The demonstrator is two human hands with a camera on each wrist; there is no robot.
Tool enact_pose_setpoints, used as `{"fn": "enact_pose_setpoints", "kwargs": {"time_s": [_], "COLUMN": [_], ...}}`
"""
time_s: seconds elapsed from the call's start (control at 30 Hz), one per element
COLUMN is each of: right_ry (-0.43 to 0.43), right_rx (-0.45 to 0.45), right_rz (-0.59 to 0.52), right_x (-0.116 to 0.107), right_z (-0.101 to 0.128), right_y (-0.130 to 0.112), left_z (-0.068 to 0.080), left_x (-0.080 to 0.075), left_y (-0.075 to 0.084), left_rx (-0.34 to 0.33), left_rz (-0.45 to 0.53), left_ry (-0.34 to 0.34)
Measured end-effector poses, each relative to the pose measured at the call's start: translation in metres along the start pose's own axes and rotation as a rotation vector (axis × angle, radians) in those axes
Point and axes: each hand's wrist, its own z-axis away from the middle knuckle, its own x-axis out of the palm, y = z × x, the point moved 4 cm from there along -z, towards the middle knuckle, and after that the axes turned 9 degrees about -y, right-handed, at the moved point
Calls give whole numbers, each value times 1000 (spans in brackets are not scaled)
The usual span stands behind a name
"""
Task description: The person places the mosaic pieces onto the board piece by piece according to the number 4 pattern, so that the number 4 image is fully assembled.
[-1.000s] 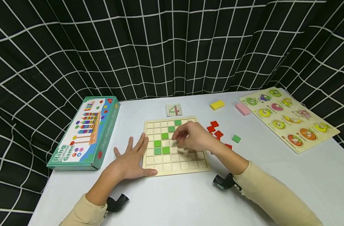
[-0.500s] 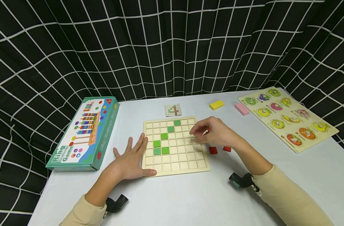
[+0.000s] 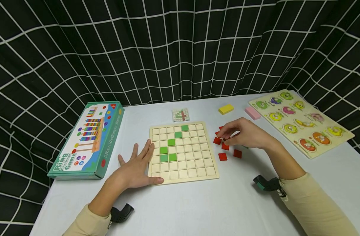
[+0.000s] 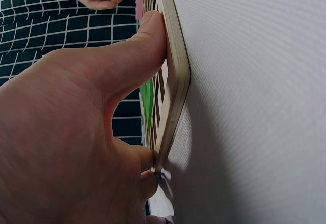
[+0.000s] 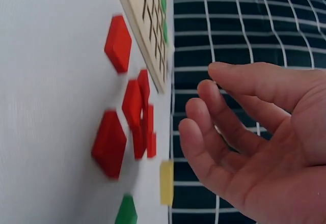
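Observation:
A wooden grid board (image 3: pixel 193 164) lies on the table with several green tiles (image 3: pixel 172 157) in its squares, most in a diagonal. My left hand (image 3: pixel 135 170) rests at its left side, fingers spread. In the left wrist view the left thumb (image 4: pixel 148 40) lies on the board's edge. Over a group of loose red tiles (image 3: pixel 222 157), right of the board, is my right hand (image 3: pixel 246 132). Its fingers (image 5: pixel 193 132) are loosely bent and hold nothing in the right wrist view, apart from the tiles. A green tile (image 5: pixel 127 211) lies nearby, mostly hidden in the head view.
A small pattern card (image 3: pixel 180 115) lies behind the board. Yellow (image 3: pixel 226 109) and pink (image 3: pixel 252 113) blocks sit at the back right, beside a fruit puzzle board (image 3: pixel 301 137). A Ring Challenge Game box (image 3: pixel 86 141) is on the left. Black grid curtains (image 3: pixel 156 49) surround the table.
My right hand has moved from above the middle of the board rightward to the red tiles. My left hand stays at the board's edge. The tiles on the board look the same.

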Motion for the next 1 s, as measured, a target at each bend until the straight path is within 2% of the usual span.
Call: {"fn": "enact_pose_setpoints", "kwargs": {"time_s": [0.33,0.8,1.0], "right_ry": [-75,-96,-111], "right_rx": [58,163,179], "right_rz": [-2,26,36], "right_x": [-15,-26,-29], "right_z": [8,12,13], "right_y": [28,56,65], "left_z": [0,2,2], "left_x": [0,-1,-1], "left_y": [-1,0,0], "left_rx": [-7,-5,-5], "left_rz": [-9,4,4], "left_ry": [3,-1,0]}}
